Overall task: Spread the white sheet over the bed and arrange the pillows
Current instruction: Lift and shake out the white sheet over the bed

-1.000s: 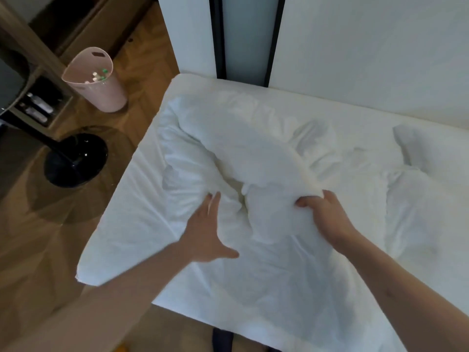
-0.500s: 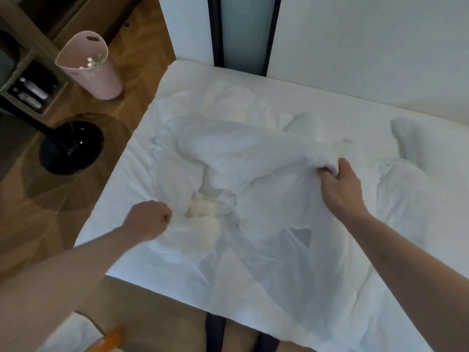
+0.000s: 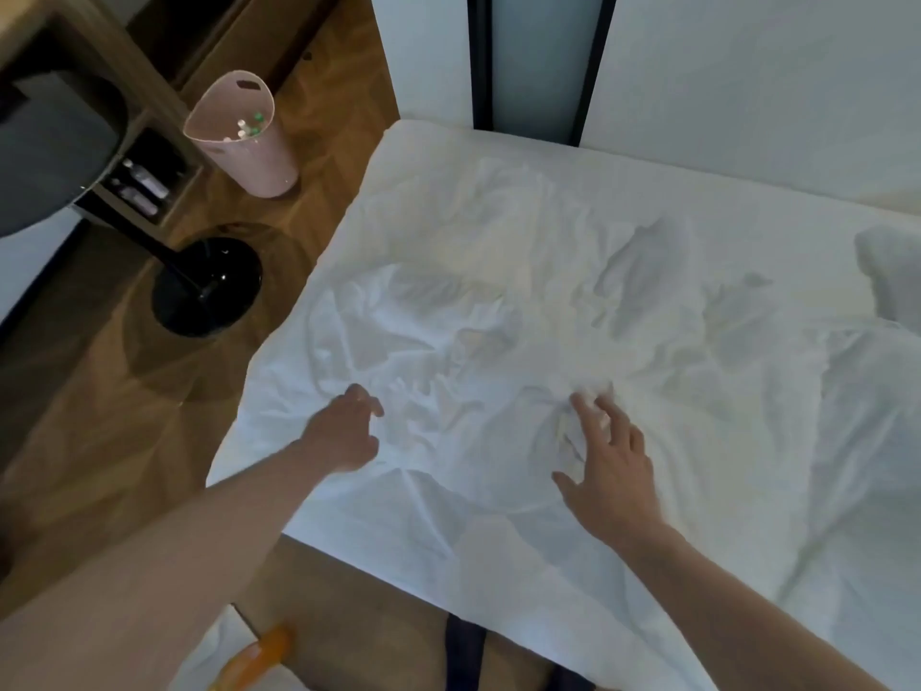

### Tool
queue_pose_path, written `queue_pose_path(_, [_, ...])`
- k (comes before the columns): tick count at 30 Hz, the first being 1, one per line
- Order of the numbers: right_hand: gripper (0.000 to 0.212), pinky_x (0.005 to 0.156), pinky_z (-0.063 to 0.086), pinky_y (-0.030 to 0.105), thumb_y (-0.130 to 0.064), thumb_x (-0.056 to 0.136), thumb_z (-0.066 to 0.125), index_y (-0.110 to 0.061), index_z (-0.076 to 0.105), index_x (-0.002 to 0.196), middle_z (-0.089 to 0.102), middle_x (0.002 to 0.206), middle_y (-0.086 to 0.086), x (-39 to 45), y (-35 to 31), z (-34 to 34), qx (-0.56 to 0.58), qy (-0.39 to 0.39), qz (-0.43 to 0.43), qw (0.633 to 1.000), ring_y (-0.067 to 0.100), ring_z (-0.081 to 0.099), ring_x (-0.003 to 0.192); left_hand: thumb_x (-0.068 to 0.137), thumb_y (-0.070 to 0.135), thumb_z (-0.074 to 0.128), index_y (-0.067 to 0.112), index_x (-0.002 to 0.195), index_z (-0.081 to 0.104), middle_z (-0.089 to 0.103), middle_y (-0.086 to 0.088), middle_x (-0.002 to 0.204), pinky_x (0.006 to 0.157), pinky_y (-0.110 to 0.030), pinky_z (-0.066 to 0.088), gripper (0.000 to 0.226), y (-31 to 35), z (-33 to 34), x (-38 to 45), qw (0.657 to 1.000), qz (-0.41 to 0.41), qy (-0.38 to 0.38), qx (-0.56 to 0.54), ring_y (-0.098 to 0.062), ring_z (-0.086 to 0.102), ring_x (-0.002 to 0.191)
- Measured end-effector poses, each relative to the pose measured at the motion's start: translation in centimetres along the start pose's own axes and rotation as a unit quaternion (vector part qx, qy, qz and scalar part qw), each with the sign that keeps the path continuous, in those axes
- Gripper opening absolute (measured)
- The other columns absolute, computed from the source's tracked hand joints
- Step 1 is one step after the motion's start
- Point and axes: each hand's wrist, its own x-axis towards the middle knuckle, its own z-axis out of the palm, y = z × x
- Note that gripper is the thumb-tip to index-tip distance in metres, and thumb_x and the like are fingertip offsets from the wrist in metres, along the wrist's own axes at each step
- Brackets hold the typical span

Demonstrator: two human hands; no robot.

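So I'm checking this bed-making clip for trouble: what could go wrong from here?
1. The white sheet lies heavily creased mid-bed; with both the left hand and right hand open and no grip on it, flat smoothing may just push the folds around.
2. The sheet's near corner overhangs the bed edge, so it could slide toward the floor.
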Motion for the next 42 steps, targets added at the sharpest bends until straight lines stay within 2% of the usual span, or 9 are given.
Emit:
queue_pose_path(4, [0.125, 0.111, 0.039, 0.057, -0.059, 0.072, 0.079, -0.04, -0.01, 0.158, -0.017, 0.167, -0.003, 1.8, 2.7, 3.6, -0.036, -0.059, 0.058, 0.996, 0.042, 0.015, 0.151, 0.087, 0.031, 0.066, 0.024, 0.15, 0.037, 0.034, -0.002, 0.149, 0.104, -0.038, 0.048, 0.07, 3.0, 7.3, 1.7, 0.997, -0.002, -0.075, -0.008, -0.024, 0.047, 0.133])
queue_pose_path(8, [0.125, 0.109, 0.04, 0.057, -0.061, 0.062, 0.084, -0.039, 0.004, 0.156, 0.007, 0.167, 0.0, 3.7, 5.9, 6.4, -0.01, -0.052, 0.089, 0.995, 0.041, 0.025, 0.148, 0.074, 0.059, 0.08, 0.012, 0.158, 0.017, 0.034, -0.012, 0.153, 0.104, -0.037, 0.049, 0.115, 4.1, 11.9, 4.3, 0.96, -0.165, -0.109, -0.198, -0.031, 0.049, 0.135])
queue_pose_path(13, [0.025, 0.071, 0.042, 0.034, -0.027, 0.083, 0.074, -0.028, 0.058, 0.102, 0.067, 0.095, -0.001, 4.6, 5.9, 7.2, 0.089, 0.019, 0.048, 0.995, 0.03, 0.062, 0.096, 0.052, 0.089, 0.073, 0.009, 0.151, 0.037, 0.048, -0.01, 0.148, 0.097, -0.047, 0.057, 0.133, 5.4, 15.2, 5.6, 0.795, -0.292, -0.169, -0.503, -0.032, 0.056, 0.124])
queue_pose_path(20, [0.015, 0.064, 0.046, 0.033, -0.019, 0.089, 0.068, -0.027, 0.055, 0.086, 0.065, 0.075, -0.006, 0.9, 2.0, 4.7, 0.276, 0.002, 0.023, 0.961, 0.014, 0.058, 0.071, 0.067, 0.081, 0.073, 0.019, 0.128, 0.048, 0.059, -0.01, 0.139, 0.106, -0.052, 0.048, 0.091, 11.0, 15.8, 4.8, 0.583, -0.258, -0.256, -0.726, -0.034, 0.058, 0.124])
queue_pose_path(25, [0.045, 0.087, 0.046, 0.027, -0.031, 0.082, 0.08, -0.034, 0.051, 0.116, 0.058, 0.115, -0.016, 0.0, 2.6, 3.9, 0.228, 0.012, 0.028, 0.973, 0.008, 0.058, 0.102, 0.087, 0.039, 0.077, 0.011, 0.086, 0.07, 0.073, -0.007, 0.092, 0.087, -0.035, 0.056, 0.028, 14.4, 13.7, 5.5, 0.749, -0.208, -0.098, -0.621, -0.026, 0.068, 0.093])
queue_pose_path(29, [0.114, 0.112, 0.034, 0.037, -0.049, 0.068, 0.089, -0.013, 0.024, 0.155, 0.038, 0.151, 0.003, -0.8, 4.9, 4.7, 0.111, -0.019, 0.096, 0.989, 0.025, 0.039, 0.138, 0.104, 0.034, 0.044, 0.013, 0.065, 0.052, 0.061, -0.007, 0.068, 0.061, -0.032, 0.042, 0.045, 15.2, 9.5, 0.7, 0.913, -0.071, -0.029, -0.4, -0.028, 0.059, 0.071])
queue_pose_path(32, [0.116, 0.113, 0.033, 0.044, -0.064, 0.069, 0.081, -0.011, 0.025, 0.156, 0.041, 0.155, 0.009, -2.1, 5.8, 5.0, 0.048, -0.039, 0.161, 0.985, 0.033, 0.041, 0.139, 0.106, 0.034, 0.039, 0.016, 0.064, 0.037, 0.038, 0.004, 0.055, 0.054, -0.03, 0.025, 0.046, 15.1, 5.6, -5.9, 0.916, -0.018, -0.024, -0.4, -0.016, 0.035, 0.054])
queue_pose_path(36, [0.006, 0.062, 0.043, 0.038, -0.02, 0.09, 0.066, -0.016, 0.062, 0.093, 0.07, 0.09, 0.01, -4.5, 4.4, 0.5, 0.211, 0.042, 0.167, 0.962, 0.034, 0.062, 0.083, 0.106, 0.033, 0.041, 0.015, 0.063, 0.036, 0.029, 0.005, 0.052, 0.051, -0.025, 0.024, 0.047, 14.3, -0.5, -14.9, 0.907, 0.044, -0.036, -0.418, -0.011, 0.027, 0.049])
queue_pose_path(42, [0.01, 0.052, 0.032, 0.037, -0.011, 0.076, 0.051, -0.001, 0.051, 0.077, 0.05, 0.066, 0.003, -8.2, 4.0, -11.5, 0.325, 0.188, 0.104, 0.921, 0.011, 0.04, 0.061, 0.101, 0.047, 0.05, 0.006, 0.064, 0.05, 0.039, -0.003, 0.057, 0.049, -0.024, 0.037, 0.055, 10.4, -9.8, -19.1, 0.841, -0.067, 0.145, -0.517, -0.014, 0.042, 0.05])
